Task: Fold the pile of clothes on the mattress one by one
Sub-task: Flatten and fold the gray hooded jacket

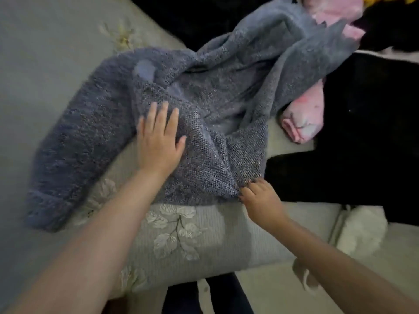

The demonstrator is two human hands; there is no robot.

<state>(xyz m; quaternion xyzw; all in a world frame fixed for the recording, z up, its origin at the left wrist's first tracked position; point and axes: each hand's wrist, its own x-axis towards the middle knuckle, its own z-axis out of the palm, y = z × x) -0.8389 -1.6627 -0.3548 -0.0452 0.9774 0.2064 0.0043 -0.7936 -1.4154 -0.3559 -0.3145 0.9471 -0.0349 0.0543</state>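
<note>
A grey-blue knitted sweater (pixel 204 105) lies spread and rumpled across the grey mattress (pixel 45 64). One sleeve runs down to the lower left. My left hand (pixel 158 139) presses flat on the sweater's body, fingers straight. My right hand (pixel 258 198) pinches the sweater's lower hem at the near right corner. The sweater's far part drapes over the clothes pile at the upper right.
A pink garment (pixel 303 118) lies right of the sweater, with more pink cloth (pixel 335 10) at the top. Black clothes (pixel 362 132) cover the right side. A flower pattern (pixel 176 232) marks the mattress near edge. Something white and fluffy (pixel 360 230) sits at the lower right.
</note>
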